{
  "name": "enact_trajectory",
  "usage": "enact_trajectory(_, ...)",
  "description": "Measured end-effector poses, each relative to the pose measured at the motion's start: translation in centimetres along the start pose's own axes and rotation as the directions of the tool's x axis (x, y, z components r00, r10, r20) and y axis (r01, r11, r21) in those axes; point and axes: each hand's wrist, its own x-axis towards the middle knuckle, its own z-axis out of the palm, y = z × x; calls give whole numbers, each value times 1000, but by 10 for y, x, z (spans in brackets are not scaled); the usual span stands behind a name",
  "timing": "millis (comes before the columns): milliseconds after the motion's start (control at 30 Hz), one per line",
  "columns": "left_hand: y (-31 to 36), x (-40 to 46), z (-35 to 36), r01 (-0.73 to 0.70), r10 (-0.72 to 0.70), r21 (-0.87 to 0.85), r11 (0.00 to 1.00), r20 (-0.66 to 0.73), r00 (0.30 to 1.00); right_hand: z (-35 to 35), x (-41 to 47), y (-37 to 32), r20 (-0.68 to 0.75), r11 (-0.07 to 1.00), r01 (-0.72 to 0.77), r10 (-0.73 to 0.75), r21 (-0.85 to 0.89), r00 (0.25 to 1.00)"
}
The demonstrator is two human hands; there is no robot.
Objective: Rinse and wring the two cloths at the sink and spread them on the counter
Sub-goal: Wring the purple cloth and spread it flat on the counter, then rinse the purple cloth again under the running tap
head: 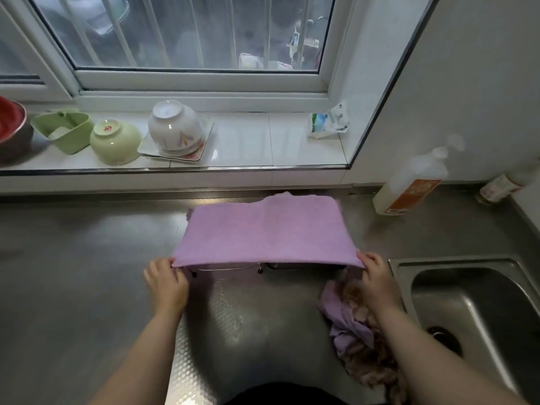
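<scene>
Lilac terry makes up the spread cloth (266, 229), which is stretched flat and wide above the steel worktop (87, 258), its far edge lying toward the back edge of the worktop below the window sill (248, 135) and its near edge lifted. The left hand (165, 280) pinches the near left corner of that cloth, fingers (163, 263) curled over the hem; the right hand (377, 276) pinches the near right corner in the same way. Under the raised near edge a dark object with a thin wire part shows, but I cannot tell what it is. A second cloth (355, 325), lilac on one face and brownish on the other, lies crumpled on the worktop just beside the left rim of the sink (467, 302), partly hidden beneath the right forearm. The sink is set into the right end of the worktop, with its dark drain visible. A white pump bottle (409, 182) with an orange label stands near the back right corner of the worktop. On the sill sit a white bowl (174, 124) turned upside down on a square plate (178, 150), a green bowl (115, 141) also upside down, a green container (62, 130), a red basin (11, 127) and a soft packet (328, 121).
</scene>
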Motion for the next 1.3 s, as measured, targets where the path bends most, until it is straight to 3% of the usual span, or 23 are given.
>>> enact_trajectory(67,-3,-8,1,-20,22,55,998,-34,999,7,-12,2,-25,1000,-17,18,4,1000)
enact_trajectory(200,-15,-26,8,92,-100,148,985,48,994,19,-22,13,106,981,-192,188,28,976)
enact_trajectory(300,-6,-37,9,141,-145,142,980,22,989,17,-26,9,29,935,-345,344,82,939)
enact_trajectory(401,21,-38,14,31,-33,84,996,25,999,17,-28,-4,-61,984,-175,174,-20,983)
enact_trajectory(467,44,-36,23,-104,100,63,993,64,993,20,-28,-14,121,987,-37,56,-153,991)
enact_trajectory(534,66,-37,35,-246,239,52,968,109,965,22,-32,-18,222,976,-60,106,-208,969)
enact_trajectory(634,98,-51,51,-379,378,-35,925,203,903,12,-48,-9,-95,990,-138,138,3,986)
enact_trajectory(701,117,-66,61,-409,421,-102,907,272,865,4,-64,9,-168,993,-65,48,-102,985)
enact_trajectory(768,133,-83,70,-442,454,-121,889,372,810,5,-81,28,47,972,10,1,-236,999)
enact_trajectory(835,147,-101,78,-473,440,-80,877,527,727,7,-93,42,310,959,-24,116,-284,944)
enact_trajectory(901,158,-116,88,-502,332,34,864,711,620,7,-100,48,320,982,-92,142,-166,937)
enact_trajectory(968,169,-132,95,-530,178,132,838,852,493,-3,-106,46,178,990,-140,140,-14,974)
enact_trajectory(1035,179,-149,97,-418,29,148,897,921,389,-16,-110,45,46,990,-105,101,89,994)
enact_trajectory(1135,198,-177,92,-26,-162,174,984,957,242,-46,-114,34,-51,959,-55,72,279,996)
enact_trajectory(1202,215,-193,90,72,-124,107,992,947,296,-68,-116,21,29,842,-110,111,528,993)
enact_trajectory(1302,247,-210,81,344,-23,-149,927,893,449,-100,-120,3,158,464,-192,110,865,981)
